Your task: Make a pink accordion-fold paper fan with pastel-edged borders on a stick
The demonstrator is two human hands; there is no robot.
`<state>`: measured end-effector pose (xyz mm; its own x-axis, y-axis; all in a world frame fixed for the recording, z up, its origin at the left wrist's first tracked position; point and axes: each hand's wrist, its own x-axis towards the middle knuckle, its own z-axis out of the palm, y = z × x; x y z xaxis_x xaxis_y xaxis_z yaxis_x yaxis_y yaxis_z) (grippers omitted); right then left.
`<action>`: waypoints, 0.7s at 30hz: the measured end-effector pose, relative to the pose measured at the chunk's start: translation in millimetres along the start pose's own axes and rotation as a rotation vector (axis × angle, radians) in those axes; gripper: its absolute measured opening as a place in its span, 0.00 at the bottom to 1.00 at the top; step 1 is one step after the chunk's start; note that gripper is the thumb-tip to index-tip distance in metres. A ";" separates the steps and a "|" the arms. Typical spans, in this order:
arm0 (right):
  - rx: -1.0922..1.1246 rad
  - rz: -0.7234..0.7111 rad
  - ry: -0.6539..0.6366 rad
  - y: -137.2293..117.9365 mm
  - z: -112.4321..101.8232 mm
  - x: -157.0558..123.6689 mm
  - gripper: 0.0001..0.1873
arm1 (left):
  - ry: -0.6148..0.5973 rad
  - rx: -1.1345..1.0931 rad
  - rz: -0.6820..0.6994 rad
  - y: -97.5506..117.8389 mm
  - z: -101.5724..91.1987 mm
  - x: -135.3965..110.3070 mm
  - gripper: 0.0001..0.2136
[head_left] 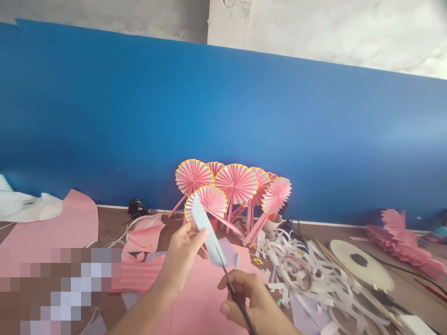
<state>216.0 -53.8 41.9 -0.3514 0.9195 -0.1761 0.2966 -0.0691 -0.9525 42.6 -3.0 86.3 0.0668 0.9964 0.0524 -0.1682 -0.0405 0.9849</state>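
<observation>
My left hand [179, 258] pinches a pale blue paper strip [206, 228] and holds it upright above the table. My right hand [249, 302] grips dark scissors [230, 284], whose blades point up at the strip's lower end. Under both hands lies pink paper [199, 298]. Just behind the strip stand several pink pleated paper fans [232, 186] with yellow edges on pink sticks.
A blue sheet [223, 121] covers the wall behind the wooden table. White paper strips [307, 270] lie heaped on the right beside a round tape roll [361, 263]. A pink sheet [52, 228] is at left, and pink pleated pieces [401, 237] lie at far right.
</observation>
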 end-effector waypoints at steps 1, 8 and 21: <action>0.005 0.000 -0.001 0.9 -0.2 0.2 0.14 | 0.000 0.002 0.000 0.0 0.0 0.0 0.11; 0.016 0.023 0.028 2.5 1.3 -0.3 0.13 | 0.010 -0.007 0.004 0.1 0.4 -0.8 0.10; 0.070 0.074 0.062 -2.4 4.5 2.0 0.10 | 0.017 -0.019 0.003 -0.5 -0.2 0.3 0.10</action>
<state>210.6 -53.5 42.7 -0.2746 0.9330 -0.2326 0.2562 -0.1622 -0.9529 42.5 -2.7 85.9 0.0495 0.9974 0.0520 -0.1866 -0.0419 0.9815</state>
